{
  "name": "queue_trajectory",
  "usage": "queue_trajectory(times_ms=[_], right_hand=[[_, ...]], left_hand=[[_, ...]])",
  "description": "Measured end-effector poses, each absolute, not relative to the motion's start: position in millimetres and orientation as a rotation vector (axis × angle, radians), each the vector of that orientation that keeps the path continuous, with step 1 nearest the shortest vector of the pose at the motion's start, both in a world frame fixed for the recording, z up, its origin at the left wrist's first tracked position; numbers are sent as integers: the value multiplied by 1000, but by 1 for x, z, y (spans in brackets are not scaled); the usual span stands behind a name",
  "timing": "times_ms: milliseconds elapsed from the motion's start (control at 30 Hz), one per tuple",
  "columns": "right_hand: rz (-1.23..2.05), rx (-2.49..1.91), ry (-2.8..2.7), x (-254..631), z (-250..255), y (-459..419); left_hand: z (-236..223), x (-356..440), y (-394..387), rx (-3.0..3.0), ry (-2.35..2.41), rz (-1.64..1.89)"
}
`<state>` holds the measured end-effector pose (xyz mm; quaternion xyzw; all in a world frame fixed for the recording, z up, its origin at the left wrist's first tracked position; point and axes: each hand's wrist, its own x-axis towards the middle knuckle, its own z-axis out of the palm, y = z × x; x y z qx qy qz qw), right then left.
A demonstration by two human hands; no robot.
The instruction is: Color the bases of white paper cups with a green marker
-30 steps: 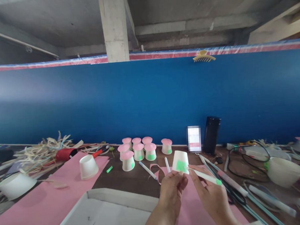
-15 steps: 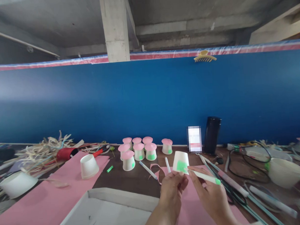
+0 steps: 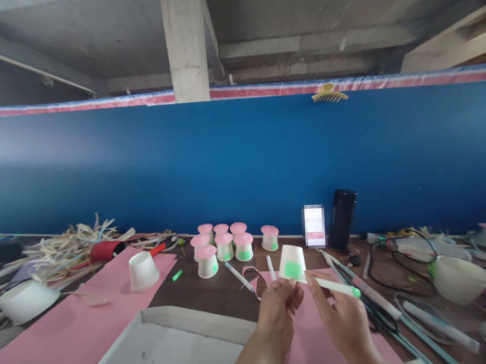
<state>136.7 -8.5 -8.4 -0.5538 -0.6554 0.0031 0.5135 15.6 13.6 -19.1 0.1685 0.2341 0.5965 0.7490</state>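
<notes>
A white paper cup (image 3: 289, 254) with a green coloured patch on its side is pinched at its lower edge by my left hand (image 3: 277, 309). My right hand (image 3: 341, 318) is closed round a white marker (image 3: 332, 285) with a green end; its other end is at the cup, right by the patch. Pink paper (image 3: 314, 329) lies beneath both hands. Behind and left stand several upturned paper cups (image 3: 224, 250) with pink paper tops, most showing a green patch. A small green marker cap (image 3: 177, 275) lies on the dark table.
A white tray (image 3: 196, 318) sits in front. Plain cups (image 3: 143, 272) stand on pink paper at left, near a heap of paper strips (image 3: 80, 237). A black bottle (image 3: 343, 219) stands at the back; scissors (image 3: 380, 315), cables and a white tub (image 3: 460, 280) lie right.
The marker's tip end shifts slightly at the cup's green patch, and the patch looks a little more evenly filled. Both hands stay almost where they were.
</notes>
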Motion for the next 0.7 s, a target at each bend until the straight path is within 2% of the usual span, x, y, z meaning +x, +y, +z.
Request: queue_trajectory(times_ms=[700], right_hand=[[-56,-1347,-1531,139,-9,-5]], left_hand=[[-19,14,14,329,529,1283]])
